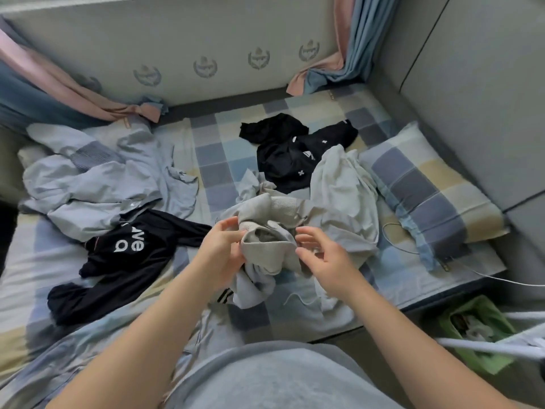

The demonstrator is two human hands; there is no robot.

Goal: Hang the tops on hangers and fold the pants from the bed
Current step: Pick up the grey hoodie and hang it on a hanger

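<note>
Head view. My left hand [224, 246] grips the bunched beige-grey garment [267, 231], fingers curled into its ribbed edge. It is held just above the middle of the checked sheet [212, 160]. My right hand [324, 261] has its fingers spread and half bent, tips at the cloth. A black lettered top [132, 252] lies to the left. Black clothes [295, 154] and a pale garment [345, 184] lie beyond, beside the pillow [427, 196].

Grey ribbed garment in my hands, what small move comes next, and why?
Probably pinch its edge with the right hand and spread it: the grey ribbed garment is bunched, only the left hand grips it, so top or pants is unclear.
</note>
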